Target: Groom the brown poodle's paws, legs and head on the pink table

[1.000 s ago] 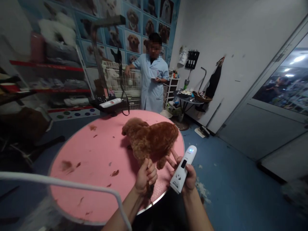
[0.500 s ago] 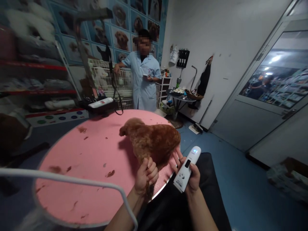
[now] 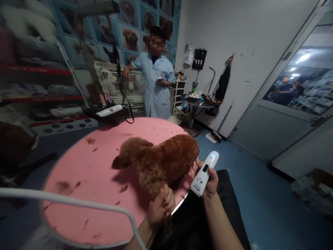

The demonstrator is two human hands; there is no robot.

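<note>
A brown curly-haired dog stands on the round pink grooming table, its head lowered toward the left. My left hand is closed around one of its legs near the table's front edge, and the paw end pokes out below my fist. In my right hand are white hair clippers, a blue light glowing at their upper end. Some fingers of that hand reach behind the clippers toward the dog's rear. Tufts of cut brown hair lie on the table.
A white curved bar crosses the lower left foreground. Behind the table a person in a light blue coat stands by a white wire cage. A black strap hangs near the far edge. To the right is a door.
The dog's head has dropped and swung further left. My left hand, still gripping the leg, has moved slightly down and right; the clippers have shifted slightly up and right.
</note>
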